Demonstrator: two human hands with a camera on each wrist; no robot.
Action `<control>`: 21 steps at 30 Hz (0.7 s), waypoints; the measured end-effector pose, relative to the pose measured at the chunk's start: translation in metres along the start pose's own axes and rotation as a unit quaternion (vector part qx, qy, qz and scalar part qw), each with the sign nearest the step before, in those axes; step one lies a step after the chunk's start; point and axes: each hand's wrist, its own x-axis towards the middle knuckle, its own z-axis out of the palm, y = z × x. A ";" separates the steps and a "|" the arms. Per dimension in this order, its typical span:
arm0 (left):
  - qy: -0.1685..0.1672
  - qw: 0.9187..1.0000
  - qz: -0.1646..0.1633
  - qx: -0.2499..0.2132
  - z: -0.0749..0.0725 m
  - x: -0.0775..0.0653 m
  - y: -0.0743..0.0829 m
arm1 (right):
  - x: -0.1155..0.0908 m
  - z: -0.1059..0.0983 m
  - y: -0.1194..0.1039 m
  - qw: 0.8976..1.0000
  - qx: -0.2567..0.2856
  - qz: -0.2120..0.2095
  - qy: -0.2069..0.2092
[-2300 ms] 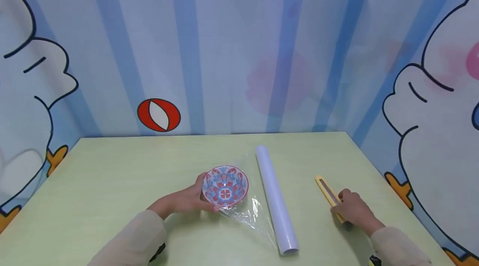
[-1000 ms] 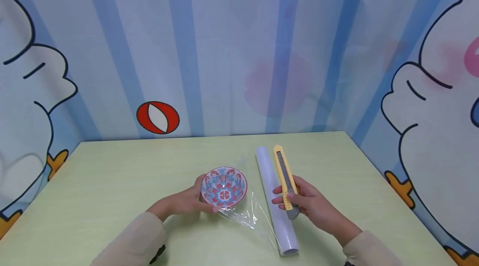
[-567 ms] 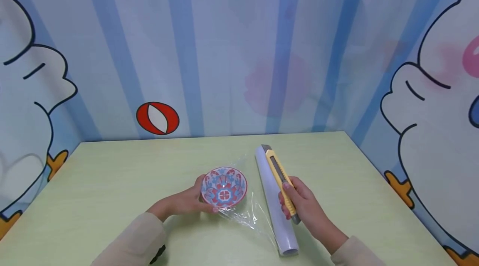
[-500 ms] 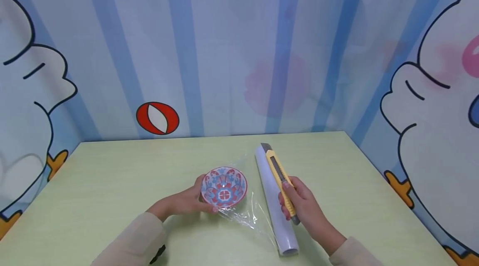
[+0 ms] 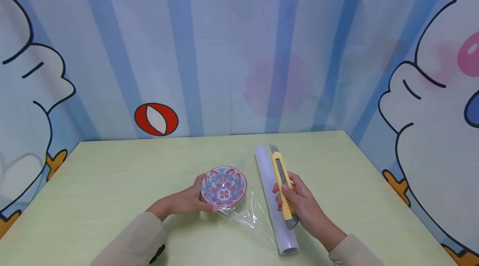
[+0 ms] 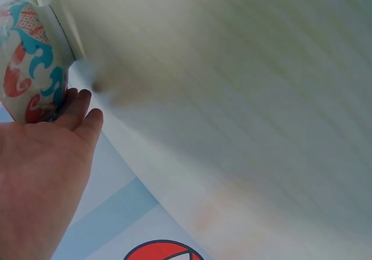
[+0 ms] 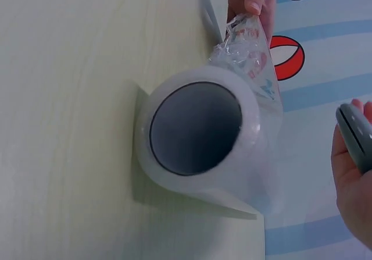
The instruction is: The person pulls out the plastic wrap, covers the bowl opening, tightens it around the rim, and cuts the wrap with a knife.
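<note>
My left hand (image 5: 186, 202) holds a small bowl (image 5: 224, 187) with a red and blue pattern by its left side, the thumb low at its front. In the left wrist view, fingers lie against the outer wall of the bowl (image 6: 35, 62). Clear plastic film (image 5: 245, 217) runs from under the bowl to a roll of cling film (image 5: 282, 232) on the table. Above that roll, my right hand (image 5: 306, 208) grips a yellow utility knife (image 5: 280, 170), its blade out and pointing away. The knife's grey end (image 7: 356, 135) shows in the right wrist view.
The pale table (image 5: 123, 174) ends at a printed cloth backdrop (image 5: 232, 50) with blue stripes and cartoon ducks. Side panels of the same print rise at left and right. In the right wrist view, the roll's open core (image 7: 195, 129) faces the camera.
My right hand has lifted the utility knife off the table at right and carried it left over the roll. The blade has come out, and the knife has turned more upright. The left hand stays.
</note>
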 end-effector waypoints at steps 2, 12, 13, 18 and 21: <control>0.000 1.000 0.000 0.002 0.000 0.000 0.001 | 0.000 0.000 0.001 1.000 0.000 0.000 0.010; -0.004 1.000 0.008 0.000 -0.001 -0.002 0.004 | 0.003 0.002 0.008 0.993 -0.006 0.020 0.119; -0.004 1.000 0.008 0.001 -0.001 -0.002 0.004 | 0.003 0.003 0.008 0.992 -0.004 0.027 0.122; -0.005 1.000 0.006 0.004 -0.002 -0.003 0.005 | 0.000 0.003 0.004 0.996 0.024 0.022 0.084; -0.005 1.000 0.006 0.006 -0.002 -0.003 0.004 | 0.001 0.002 0.000 0.998 0.036 0.016 0.055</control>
